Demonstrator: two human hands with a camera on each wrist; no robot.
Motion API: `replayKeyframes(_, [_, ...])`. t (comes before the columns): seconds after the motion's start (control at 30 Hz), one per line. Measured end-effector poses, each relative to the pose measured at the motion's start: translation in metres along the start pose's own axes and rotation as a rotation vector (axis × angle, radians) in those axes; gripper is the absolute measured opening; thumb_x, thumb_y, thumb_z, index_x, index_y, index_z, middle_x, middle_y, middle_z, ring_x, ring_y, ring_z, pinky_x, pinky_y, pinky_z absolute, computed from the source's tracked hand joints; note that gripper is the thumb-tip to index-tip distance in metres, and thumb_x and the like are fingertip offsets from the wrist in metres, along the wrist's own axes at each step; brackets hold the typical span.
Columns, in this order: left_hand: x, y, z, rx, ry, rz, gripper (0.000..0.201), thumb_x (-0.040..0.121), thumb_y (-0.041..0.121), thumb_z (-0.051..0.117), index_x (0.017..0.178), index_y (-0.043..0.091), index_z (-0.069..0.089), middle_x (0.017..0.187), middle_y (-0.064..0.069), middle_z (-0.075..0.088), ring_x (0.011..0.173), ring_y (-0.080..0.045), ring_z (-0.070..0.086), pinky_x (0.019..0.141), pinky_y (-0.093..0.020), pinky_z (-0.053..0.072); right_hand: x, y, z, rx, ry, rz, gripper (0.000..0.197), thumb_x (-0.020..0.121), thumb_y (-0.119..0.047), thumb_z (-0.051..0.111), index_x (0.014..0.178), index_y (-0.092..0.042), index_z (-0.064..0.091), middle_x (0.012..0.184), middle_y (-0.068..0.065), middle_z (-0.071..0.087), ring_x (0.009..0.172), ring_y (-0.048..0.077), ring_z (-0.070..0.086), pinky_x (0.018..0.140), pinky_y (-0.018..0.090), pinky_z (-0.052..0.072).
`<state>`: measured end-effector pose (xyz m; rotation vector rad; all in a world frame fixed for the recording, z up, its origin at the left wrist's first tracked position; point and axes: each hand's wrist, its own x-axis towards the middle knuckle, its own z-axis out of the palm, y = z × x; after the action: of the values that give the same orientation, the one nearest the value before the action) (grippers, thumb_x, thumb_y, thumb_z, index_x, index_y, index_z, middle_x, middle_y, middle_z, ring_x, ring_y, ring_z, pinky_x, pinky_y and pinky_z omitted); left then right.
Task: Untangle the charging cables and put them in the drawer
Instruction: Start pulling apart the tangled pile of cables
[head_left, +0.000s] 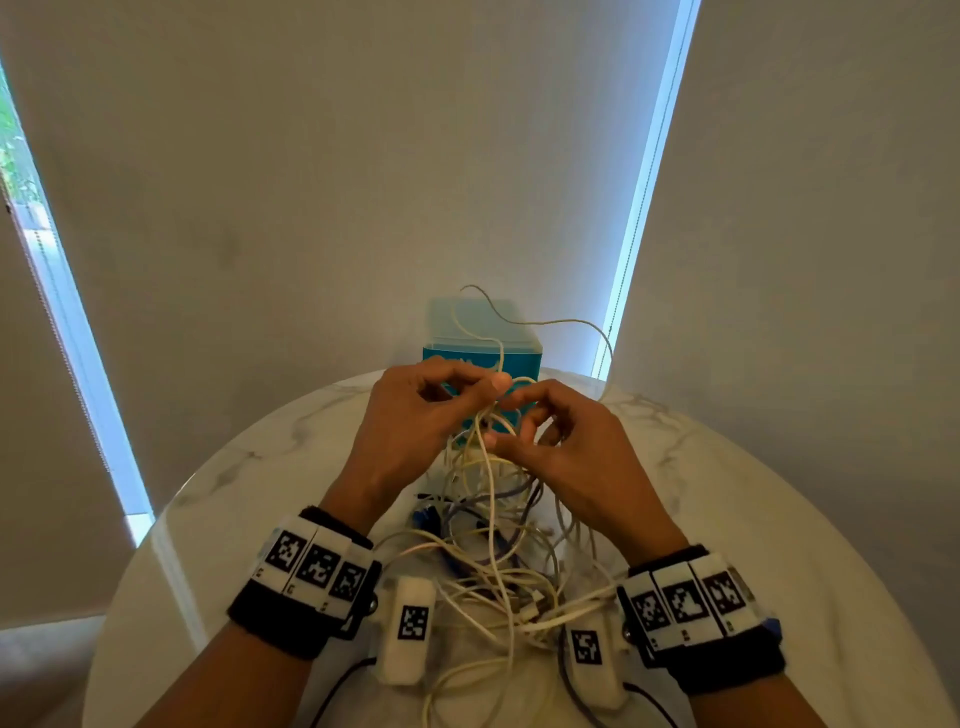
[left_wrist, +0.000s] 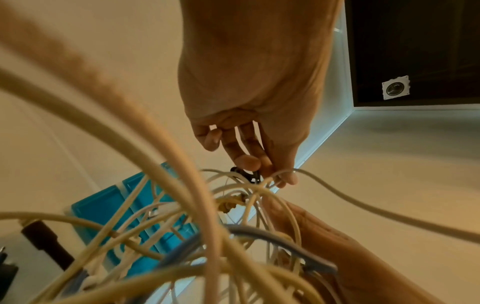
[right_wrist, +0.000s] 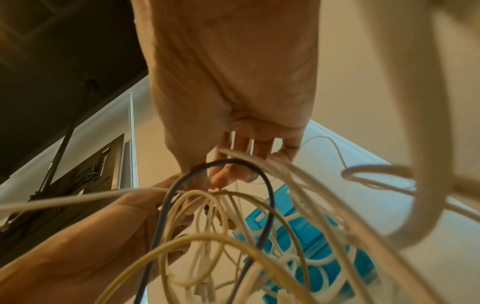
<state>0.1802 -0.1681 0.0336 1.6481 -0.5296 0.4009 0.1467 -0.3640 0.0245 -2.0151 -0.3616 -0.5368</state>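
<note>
A tangle of cream, white and grey charging cables (head_left: 493, 545) hangs from my two hands down onto the round marble table (head_left: 779, 519). My left hand (head_left: 488, 395) pinches a strand at the top of the knot, its fingertips (left_wrist: 262, 174) closed on a cream cable. Close beside it, my right hand (head_left: 511, 423) has its fingers curled round several strands (right_wrist: 233, 170). The blue drawer unit (head_left: 524, 361) stands at the table's far edge, just behind both hands and partly hidden by them. It shows through the cable loops in both wrist views (left_wrist: 124, 216) (right_wrist: 311, 236).
One loose cable end (head_left: 545, 323) arcs up over the drawer unit. A dark plug (left_wrist: 46, 242) lies among the cables at the left. Closed blinds (head_left: 311, 182) stand behind the table, with bright gaps at both sides. The table's rim curves off left and right.
</note>
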Motion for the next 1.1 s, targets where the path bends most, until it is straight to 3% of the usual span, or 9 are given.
replayKeyframes(0.1, [-0.001, 0.003, 0.0, -0.017, -0.078, 0.001, 0.019, 0.091, 0.039, 0.083, 0.107, 0.028, 0.086, 0.099, 0.007, 0.082, 0.086, -0.014, 0.075, 0.076, -0.025, 0.06, 0.002, 0.002, 0.003, -0.036, 0.111, -0.051, 0.021, 0.084, -0.044, 0.089, 0.098, -0.033, 0.077, 0.081, -0.015, 0.072, 0.063, 0.005, 0.062, 0.06, 0.015, 0.049])
replayKeyframes(0.27, [0.002, -0.006, -0.004, 0.102, -0.208, -0.029, 0.05, 0.078, 0.046, 0.094, 0.123, 0.047, 0.073, 0.111, 0.013, 0.071, 0.094, -0.011, 0.067, 0.083, -0.019, 0.058, -0.001, 0.009, -0.001, -0.026, 0.161, -0.02, 0.01, 0.088, -0.038, 0.087, 0.092, -0.033, 0.08, 0.091, -0.017, 0.079, 0.083, 0.008, 0.073, 0.073, 0.021, 0.058])
replayKeyframes(0.47, [0.008, -0.02, -0.019, 0.303, -0.009, 0.04, 0.028, 0.082, 0.039, 0.092, 0.104, 0.047, 0.078, 0.118, 0.016, 0.068, 0.1, -0.005, 0.066, 0.082, -0.026, 0.057, 0.003, 0.006, -0.003, 0.15, 0.138, 0.105, 0.008, 0.088, -0.028, 0.089, 0.089, -0.023, 0.083, 0.091, -0.006, 0.083, 0.089, 0.017, 0.08, 0.091, 0.044, 0.065])
replayKeyframes(0.6, [0.004, -0.022, -0.01, 0.391, 0.014, 0.091, 0.018, 0.085, 0.041, 0.089, 0.098, 0.047, 0.079, 0.112, 0.02, 0.066, 0.095, -0.003, 0.064, 0.083, -0.03, 0.055, 0.001, 0.008, -0.006, 0.162, 0.103, 0.119, 0.006, 0.09, -0.027, 0.087, 0.093, -0.023, 0.084, 0.095, -0.006, 0.083, 0.093, 0.018, 0.08, 0.094, 0.043, 0.064])
replayKeyframes(0.7, [0.003, -0.02, -0.013, 0.392, -0.122, 0.086, 0.031, 0.086, 0.039, 0.088, 0.112, 0.049, 0.074, 0.126, 0.024, 0.062, 0.116, 0.001, 0.06, 0.085, -0.018, 0.047, 0.0, 0.008, -0.01, 0.175, 0.101, 0.121, 0.005, 0.091, -0.026, 0.085, 0.094, -0.021, 0.084, 0.097, -0.008, 0.083, 0.092, 0.014, 0.079, 0.091, 0.036, 0.065])
replayKeyframes(0.8, [0.004, -0.02, -0.018, 0.319, -0.276, 0.062, 0.049, 0.089, 0.028, 0.088, 0.127, 0.052, 0.069, 0.135, 0.028, 0.065, 0.124, 0.004, 0.061, 0.087, -0.012, 0.053, 0.0, 0.009, -0.009, 0.179, 0.097, 0.112, 0.006, 0.091, -0.026, 0.085, 0.094, -0.02, 0.083, 0.097, -0.007, 0.083, 0.093, 0.013, 0.078, 0.087, 0.028, 0.063])
replayKeyframes(0.9, [0.003, -0.019, -0.016, 0.273, -0.318, 0.051, 0.055, 0.085, 0.025, 0.091, 0.128, 0.052, 0.07, 0.126, 0.028, 0.071, 0.116, 0.004, 0.068, 0.087, -0.02, 0.062, 0.002, 0.011, -0.007, 0.172, 0.093, 0.096, 0.008, 0.091, -0.025, 0.085, 0.095, -0.019, 0.083, 0.096, -0.005, 0.083, 0.094, 0.013, 0.079, 0.083, 0.024, 0.063])
replayKeyframes(1.03, [0.002, -0.017, -0.01, 0.404, -0.124, 0.16, 0.03, 0.091, 0.041, 0.085, 0.119, 0.045, 0.076, 0.104, 0.023, 0.079, 0.09, 0.008, 0.072, 0.076, -0.017, 0.06, 0.004, 0.012, -0.008, 0.112, 0.06, 0.03, 0.01, 0.088, -0.03, 0.086, 0.095, -0.024, 0.084, 0.094, -0.007, 0.082, 0.094, 0.012, 0.076, 0.078, 0.023, 0.061])
replayKeyframes(1.1, [0.004, -0.018, -0.011, 0.382, -0.036, 0.169, 0.027, 0.092, 0.034, 0.085, 0.116, 0.044, 0.079, 0.099, 0.022, 0.08, 0.079, 0.003, 0.074, 0.073, -0.024, 0.063, 0.004, 0.014, -0.01, -0.005, 0.02, -0.006, 0.009, 0.086, -0.03, 0.088, 0.094, -0.028, 0.083, 0.096, -0.01, 0.079, 0.096, 0.012, 0.073, 0.078, 0.03, 0.06])
